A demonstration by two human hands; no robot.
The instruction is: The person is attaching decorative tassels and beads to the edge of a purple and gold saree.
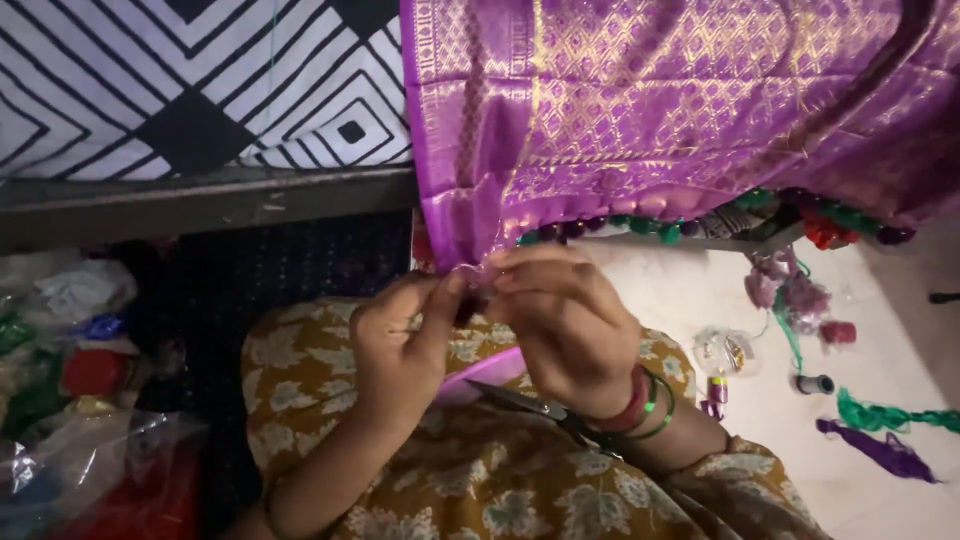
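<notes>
- L hand [400,345] & R hand [565,320]: fingers pinched shut on lower edge of purple cloth [650,110], meeting just above the lap.
- Cloth hangs from top of view; green & dark beads [650,228] along its hem.
- Scissors [540,408] lie on lap under R wrist.
- Thread spool [815,384] and green thread [890,415] on floor at right.
- Plastic bags [80,400] at left.

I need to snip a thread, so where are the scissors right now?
The scissors lie on the person's lap in the head view, just under the right hand and its bangles, blades pointing left.
</notes>
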